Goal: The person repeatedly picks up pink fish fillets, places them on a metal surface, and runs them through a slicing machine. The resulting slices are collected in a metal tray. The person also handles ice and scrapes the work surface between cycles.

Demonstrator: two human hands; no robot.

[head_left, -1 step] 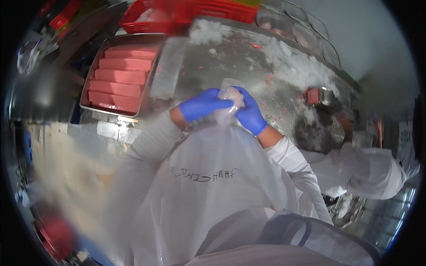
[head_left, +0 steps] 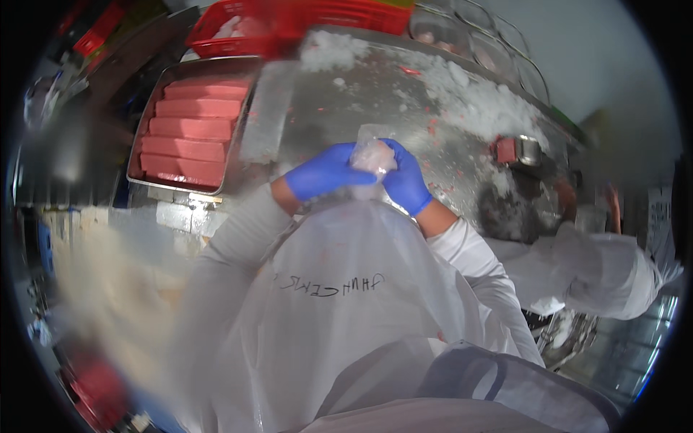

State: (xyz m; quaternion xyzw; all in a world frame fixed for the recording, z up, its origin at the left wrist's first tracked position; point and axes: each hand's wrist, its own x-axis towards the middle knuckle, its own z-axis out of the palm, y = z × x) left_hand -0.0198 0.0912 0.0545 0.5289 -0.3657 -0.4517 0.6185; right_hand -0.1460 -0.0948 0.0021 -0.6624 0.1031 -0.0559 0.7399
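While holding the bag [head_left: 375,159] with the fingers [head_left: 363,177] of left hand [head_left: 328,173] and right hand [head_left: 406,182], right of the tray [head_left: 173,187], squeeze softly, with even push, so as not to tear it.

a food-processing room — steel table [head_left: 325,101] strewn with crushed ice [head_left: 469,94], tray [head_left: 173,187] of pink slabs [head_left: 190,128], red crates [head_left: 350,17]

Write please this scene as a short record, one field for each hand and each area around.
left hand: blue glove, holds clear bag with pale contents
right hand: blue glove, holds same bag
left side: metal tray, pink blocks
table: metal, white icy heaps
far edge: red crates
right side: another person in white
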